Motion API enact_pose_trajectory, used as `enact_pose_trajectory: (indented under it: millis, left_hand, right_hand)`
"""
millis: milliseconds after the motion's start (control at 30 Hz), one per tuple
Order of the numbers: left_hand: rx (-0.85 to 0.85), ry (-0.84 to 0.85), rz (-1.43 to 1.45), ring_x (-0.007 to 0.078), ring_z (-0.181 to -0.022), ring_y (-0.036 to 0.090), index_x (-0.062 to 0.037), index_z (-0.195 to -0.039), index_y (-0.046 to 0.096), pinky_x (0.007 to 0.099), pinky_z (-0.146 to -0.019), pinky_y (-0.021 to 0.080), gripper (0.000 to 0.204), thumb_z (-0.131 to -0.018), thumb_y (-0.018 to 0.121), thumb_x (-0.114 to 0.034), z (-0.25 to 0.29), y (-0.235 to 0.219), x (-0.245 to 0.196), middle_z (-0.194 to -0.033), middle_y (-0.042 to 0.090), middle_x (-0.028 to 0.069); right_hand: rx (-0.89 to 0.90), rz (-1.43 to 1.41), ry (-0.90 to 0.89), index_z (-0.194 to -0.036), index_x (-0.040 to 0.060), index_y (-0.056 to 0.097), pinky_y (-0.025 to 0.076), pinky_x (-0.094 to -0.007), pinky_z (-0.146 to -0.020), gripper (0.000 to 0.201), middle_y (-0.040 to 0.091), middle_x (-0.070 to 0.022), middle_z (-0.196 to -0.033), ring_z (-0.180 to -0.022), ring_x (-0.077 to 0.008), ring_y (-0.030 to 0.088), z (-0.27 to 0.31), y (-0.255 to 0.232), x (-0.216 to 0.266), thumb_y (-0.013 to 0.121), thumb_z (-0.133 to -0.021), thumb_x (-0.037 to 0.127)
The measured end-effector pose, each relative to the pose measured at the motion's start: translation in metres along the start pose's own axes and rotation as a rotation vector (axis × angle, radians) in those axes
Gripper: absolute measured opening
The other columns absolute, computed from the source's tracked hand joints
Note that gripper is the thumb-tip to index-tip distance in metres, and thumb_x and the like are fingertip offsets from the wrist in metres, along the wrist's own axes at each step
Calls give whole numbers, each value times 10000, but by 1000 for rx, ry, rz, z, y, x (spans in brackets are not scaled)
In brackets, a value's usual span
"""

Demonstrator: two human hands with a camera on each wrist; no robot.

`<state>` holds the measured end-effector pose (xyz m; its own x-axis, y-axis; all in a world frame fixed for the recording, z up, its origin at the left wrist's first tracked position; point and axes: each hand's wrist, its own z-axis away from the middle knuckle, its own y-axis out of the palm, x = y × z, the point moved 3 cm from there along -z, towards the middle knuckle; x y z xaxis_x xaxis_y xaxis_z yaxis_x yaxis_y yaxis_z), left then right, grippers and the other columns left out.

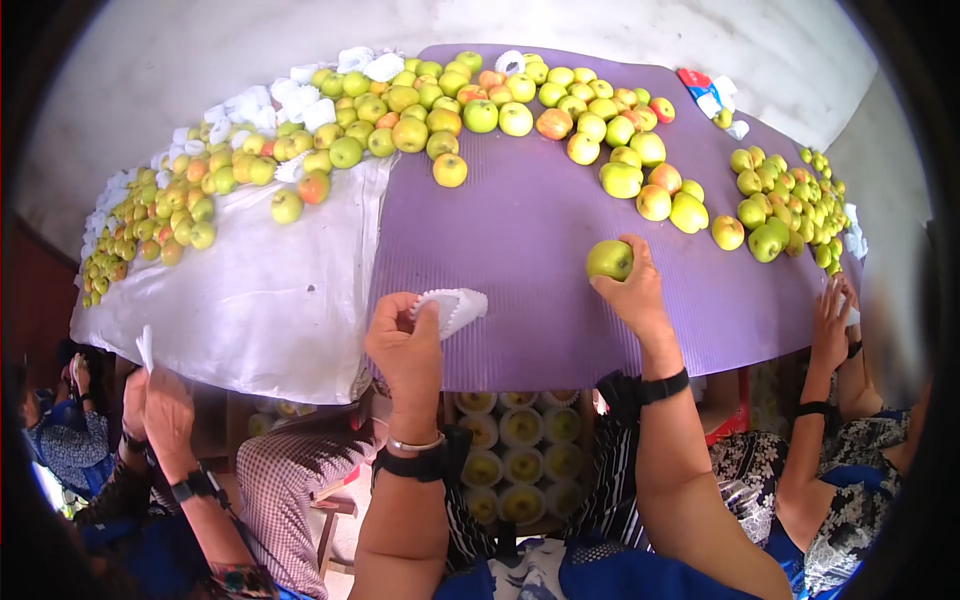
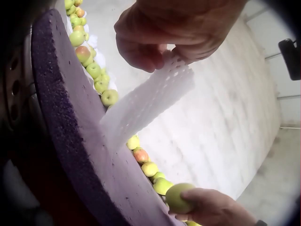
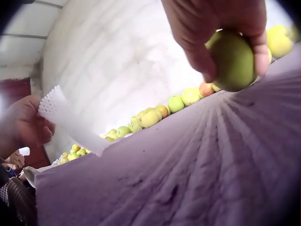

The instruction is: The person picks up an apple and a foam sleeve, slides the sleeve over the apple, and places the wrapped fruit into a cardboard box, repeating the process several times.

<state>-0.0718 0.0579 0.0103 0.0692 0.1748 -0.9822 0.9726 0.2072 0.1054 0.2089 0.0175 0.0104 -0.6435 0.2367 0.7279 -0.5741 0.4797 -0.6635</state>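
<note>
My right hand point(image 1: 628, 285) grips a green apple point(image 1: 609, 260) on the purple mat point(image 1: 520, 290), fingers curled round it; the right wrist view shows the same apple point(image 3: 233, 60) just above the mat. My left hand point(image 1: 408, 345) pinches a white foam net sleeve point(image 1: 455, 306) near the mat's front edge, and in the left wrist view the sleeve point(image 2: 148, 101) hangs from my fingers point(image 2: 141, 49) down to the mat. The apple in my right hand point(image 2: 178, 197) shows low in that view.
Many green and reddish apples point(image 1: 480, 115) lie heaped across the back of the mat and on the white sheet point(image 1: 260, 290) at left. Trays of wrapped apples point(image 1: 515, 455) sit below the table. Other people's hands reach in at left point(image 1: 165, 415) and right point(image 1: 830, 325).
</note>
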Motion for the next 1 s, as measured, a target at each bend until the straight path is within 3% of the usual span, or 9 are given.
enact_pose_trajectory:
  millis: [33, 100, 133, 200, 300, 400, 467, 800, 1000]
  left_hand:
    - [-6, 2, 3, 33, -593, 467, -5, -804, 552, 182, -519, 384, 94, -754, 629, 15, 0, 1, -1, -691, 524, -17]
    - [5, -14, -62, 37, -581, 451, -12, -798, 550, 188, -515, 379, 99, -745, 631, 9, 1, 4, -2, -685, 516, -15]
    - [0, -10, -61, 37, -581, 451, -12, -798, 550, 188, -515, 379, 99, -745, 631, 9, 1, 5, 0, -685, 516, -15]
    - [-47, 11, -128, 43, -570, 440, -20, -776, 536, 195, -510, 372, 109, -734, 633, 4, 0, 5, 4, -666, 500, -15]
    - [-90, 56, -159, 64, -562, 426, -27, -735, 504, 220, -500, 362, 143, -710, 643, -2, 0, 7, -5, -653, 465, -9]
    - [-108, 245, -318, 23, -555, 359, -61, -726, 465, 188, -470, 291, 188, -740, 639, 7, -2, 6, -2, -640, 413, -45]
    - [-108, 246, -323, 27, -553, 359, -61, -714, 459, 193, -469, 292, 196, -734, 644, 2, -3, 7, -3, -636, 413, -44]
    - [-74, 248, -405, 79, -544, 391, -35, -663, 459, 252, -476, 347, 212, -704, 667, -23, -3, 8, -3, -603, 424, -8]
    - [-49, 285, -524, 91, -545, 389, -37, -653, 455, 261, -478, 349, 226, -701, 676, -29, 1, 16, -9, -603, 423, 3]
  right_hand:
    - [2, 0, -7, -1229, 73, 420, 472, -425, -827, 609, 524, -187, -1108, -995, -360, 539, 2, -4, 8, 676, -675, 76]
    - [450, -1046, 251, -1258, 32, 405, 474, -419, -837, 642, 552, -148, -1115, -1017, -305, 548, 13, 4, 27, 670, -673, 56]
    - [454, -1046, 246, -1258, 32, 405, 474, -419, -837, 642, 552, -148, -1115, -1017, -305, 548, 19, 7, 35, 670, -673, 56]
    - [675, -1434, 209, -1288, 33, 383, 479, -434, -834, 692, 537, -116, -1134, -1038, -273, 537, 36, 19, 58, 674, -660, 49]
    - [731, -1506, 200, -1254, -9, 394, 509, -436, -785, 749, 533, -149, -1141, -1042, -344, 542, 58, 32, 85, 740, -614, 170]
    - [834, -1540, 219, -1275, -17, 379, 445, -395, -895, 761, 519, -128, -1177, -1078, -282, 523, 72, 47, 90, 737, -627, 159]
    - [906, -1566, 248, -1279, -30, 375, 382, -329, -969, 738, 518, -97, -1177, -1089, -215, 512, 76, 49, 97, 727, -657, 151]
    - [941, -1435, 204, -1290, -37, 369, 388, -329, -963, 778, 518, -95, -1190, -1099, -199, 508, 76, 50, 91, 748, -633, 139]
    - [951, -1547, 236, -1291, -41, 376, 356, -317, -988, 790, 501, -93, -1230, -1135, -196, 482, 81, 56, 92, 735, -657, 266]
